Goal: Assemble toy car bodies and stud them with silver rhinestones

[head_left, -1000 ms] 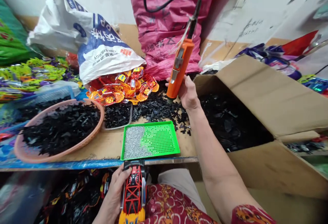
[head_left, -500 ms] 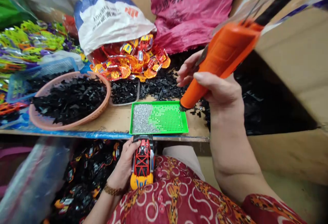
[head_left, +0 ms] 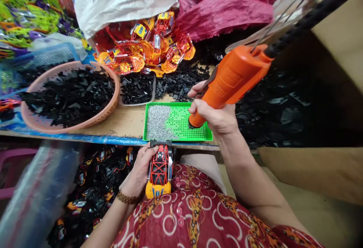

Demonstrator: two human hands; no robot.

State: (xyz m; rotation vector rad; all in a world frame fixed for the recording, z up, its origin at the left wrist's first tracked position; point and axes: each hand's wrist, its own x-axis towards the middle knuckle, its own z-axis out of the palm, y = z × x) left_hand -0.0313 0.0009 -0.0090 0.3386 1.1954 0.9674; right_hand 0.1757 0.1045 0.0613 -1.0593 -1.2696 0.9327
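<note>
My left hand (head_left: 141, 168) is closed around a toy car (head_left: 159, 170) with a red lattice frame and an orange end, held at the table's front edge against my shirt. My right hand (head_left: 217, 113) grips an orange electric screwdriver (head_left: 231, 76) with a black cord. Its dark tip points down over the right part of a green screw tray (head_left: 208, 134); whether it touches the tray I cannot tell. Small silvery screws (head_left: 159, 121) fill the tray's left part, and single ones sit in the holes to the right.
A pink basket (head_left: 109, 113) and a clear box (head_left: 153, 91) hold black plastic parts. Orange car bodies (head_left: 153, 51) spill from a white sack (head_left: 124, 10). Behind lies a magenta sack (head_left: 224, 10). Below the table at left, finished-looking cars (head_left: 96, 191) are piled. A cardboard flap (head_left: 306, 168) stands at right.
My right hand has brought the screwdriver left and lower, so its tip now sits over the tray rather than at its right rim. The left hand still holds the car; the view has shifted.
</note>
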